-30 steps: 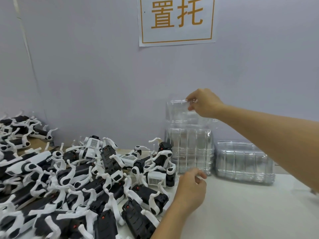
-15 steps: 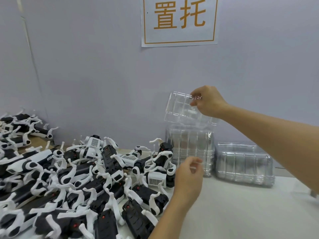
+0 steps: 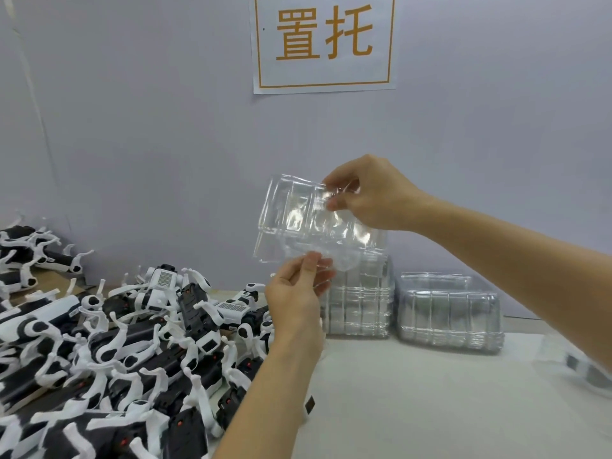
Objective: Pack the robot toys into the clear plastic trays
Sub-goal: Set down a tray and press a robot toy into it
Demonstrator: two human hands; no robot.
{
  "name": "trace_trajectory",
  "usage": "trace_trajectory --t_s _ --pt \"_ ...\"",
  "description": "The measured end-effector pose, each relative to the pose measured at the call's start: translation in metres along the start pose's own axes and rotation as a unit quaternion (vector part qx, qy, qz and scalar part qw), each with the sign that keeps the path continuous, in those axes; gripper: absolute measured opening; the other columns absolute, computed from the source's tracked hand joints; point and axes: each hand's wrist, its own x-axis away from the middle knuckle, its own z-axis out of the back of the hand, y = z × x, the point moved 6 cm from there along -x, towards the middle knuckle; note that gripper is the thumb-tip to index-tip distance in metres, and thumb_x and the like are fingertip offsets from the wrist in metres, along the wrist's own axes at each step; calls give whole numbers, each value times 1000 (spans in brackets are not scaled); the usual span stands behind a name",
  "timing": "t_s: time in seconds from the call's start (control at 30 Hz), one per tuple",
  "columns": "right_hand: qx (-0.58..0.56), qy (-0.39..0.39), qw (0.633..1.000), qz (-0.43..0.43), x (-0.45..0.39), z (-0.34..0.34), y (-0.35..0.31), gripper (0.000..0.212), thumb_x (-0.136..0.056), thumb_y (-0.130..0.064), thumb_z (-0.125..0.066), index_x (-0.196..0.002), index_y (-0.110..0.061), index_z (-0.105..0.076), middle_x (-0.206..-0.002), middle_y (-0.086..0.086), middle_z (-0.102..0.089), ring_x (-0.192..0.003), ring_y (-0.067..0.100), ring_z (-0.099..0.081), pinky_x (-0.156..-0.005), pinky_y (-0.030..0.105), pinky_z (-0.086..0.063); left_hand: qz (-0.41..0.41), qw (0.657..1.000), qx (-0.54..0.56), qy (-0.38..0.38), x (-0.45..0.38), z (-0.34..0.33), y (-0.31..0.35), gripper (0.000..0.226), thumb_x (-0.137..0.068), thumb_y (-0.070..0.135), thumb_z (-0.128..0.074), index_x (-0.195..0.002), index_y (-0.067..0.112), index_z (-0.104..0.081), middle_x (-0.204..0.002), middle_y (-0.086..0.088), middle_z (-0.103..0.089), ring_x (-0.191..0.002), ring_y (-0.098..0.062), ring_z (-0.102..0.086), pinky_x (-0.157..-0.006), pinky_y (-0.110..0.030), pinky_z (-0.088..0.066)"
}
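Clear moulded plastic tray (image 3: pixel 308 217) is hanging in the air above the taller stack of clear trays (image 3: pixel 359 299), tilted; the right hand (image 3: pixel 371 193) is pinching its upper edge and the left hand (image 3: pixel 294 293) is pinching its lower edge. Black-and-white robot toys (image 3: pixel 132 342) (a tangled heap) are lying on the white desk (image 3: pixel 430 402) at left.

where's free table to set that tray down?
Bare white tabletop in front of the two tray stacks, right of the robot toys. The left side is crowded with toys; a blurred item sits at the right edge.
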Motion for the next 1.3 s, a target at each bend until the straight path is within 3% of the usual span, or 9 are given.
trace_trajectory --t_s 0.3,0.43,0.5,0.63,0.87,1.03,1.13,1.23,1.3 --pt "-78 160 971 -163 14 49 103 17 -86 -10 -76 -101 -17 -74 -80 -5 -64 -67 5 -55 -55 3 -41 -3 999 -28 19 2 6 -23 13 -99 4 -54 -93 5 -65 -79 -6 -76 -69 -18 -73 -61 -19 -56" --pt "35 132 969 -205 32 50 149 19 -89 -5 -68 -103 -16 -75 -102 8 -71 -96 24 -64 -92 31 -49 6 999 -22 27 0 10 -22 16 -99 0 -53 -94 4 -68 -78 -6 -76 -65 -18 -72 -58 -19 -55" --pt "109 124 959 -232 43 47 172 23 -90 -9 -63 -105 -22 -74 -108 1 -70 -110 26 -60 -103 38 -37 5 999 -23 24 0 9 -20 16 -99 0 -53 -93 3 -67 -77 -6 -76 -66 -19 -73 -57 -19 -55" --pt "208 120 933 -269 64 37 203 27 -91 -10 -53 -101 -26 -73 -90 -10 -67 -100 20 -53 -80 33 -15 9 1000 -16 15 0 8 -20 19 -101 0 -49 -91 3 -65 -78 -7 -76 -67 -18 -72 -58 -20 -55" --pt "248 50 922 -294 87 30 224 29 -94 -12 -53 -105 -33 -70 -109 -5 -71 -116 24 -54 -86 33 -19 45 996 75 13 -1 9 -18 25 -102 0 -44 -86 8 -62 -74 -6 -72 -66 -18 -70 -69 -29 -56" --pt "171 20 949 -265 89 12 209 35 -91 -14 -57 -117 -33 -70 -112 -10 -71 -119 17 -54 -88 29 -19 65 992 102 -21 3 1 -18 26 -102 0 -43 -85 8 -61 -75 -7 -72 -65 -18 -69 -75 -32 -54" --pt "164 98 958 -213 79 16 181 37 -88 -14 -56 -120 -28 -69 -116 -7 -68 -120 17 -52 -93 33 -21 68 991 114 -34 3 -1 -19 25 -102 0 -44 -85 7 -61 -76 -7 -72 -65 -18 -69 -78 -34 -54" --pt "28 201 959 -196 73 20 145 26 -92 -15 -52 -107 -19 -73 -106 0 -71 -100 17 -60 -91 31 -38 70 989 124 -46 3 -2 -21 25 -101 2 -44 -84 8 -61 -77 -7 -72 -67 -19 -69 -79 -35 -53" --pt "-86 168 951 -246 72 10 128 29 -94 -26 -51 -103 -8 -71 -100 11 -71 -89 22 -63 -85 39 -51 73 987 132 -58 3 -4 -22 26 -101 2 -45 -84 9 -63 -79 -8 -72 -70 -20 -70 -78 -34 -54"
